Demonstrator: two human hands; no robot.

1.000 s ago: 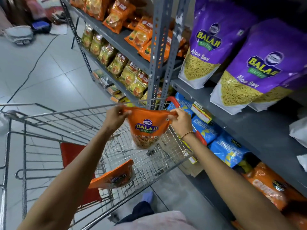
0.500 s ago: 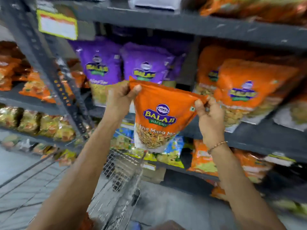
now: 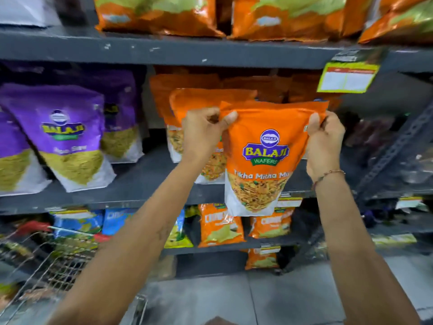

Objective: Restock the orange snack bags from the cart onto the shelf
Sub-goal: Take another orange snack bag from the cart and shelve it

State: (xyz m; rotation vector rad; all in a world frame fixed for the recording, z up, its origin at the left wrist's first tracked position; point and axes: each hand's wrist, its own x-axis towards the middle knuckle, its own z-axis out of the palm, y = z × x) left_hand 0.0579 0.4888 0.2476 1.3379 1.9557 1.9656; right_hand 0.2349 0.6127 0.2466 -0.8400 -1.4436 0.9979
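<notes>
At the far left, purple snack bags (image 3: 70,137) are leaning on the middle shelf (image 3: 140,184), and the wire cart (image 3: 54,266) is sitting low in the corner below them. Moving right, the left hand (image 3: 203,132) is pinching the top left corner of the orange snack bag (image 3: 264,160), its fingers (image 3: 230,117) clamped together on the sealed edge. The bag is hanging upright in the air just in front of the shelf's edge, its bottom dropping below the shelf lip, and it is overlapping a row of matching orange bags (image 3: 206,102) already standing there. Further right, the right hand (image 3: 324,141) is gripping the opposite top corner, fingers closed on the film.

The bag is looking light and soft, a glossy pouch that is probably slippery and is likely giving under pressure, with brittle contents that could crush. The flat top seam seems the safest place to be holding it, as both hands are doing; squeezing the filled belly is best avoided. To the far right, a yellow-green price label (image 3: 346,78) is hanging from the upper shelf.
</notes>
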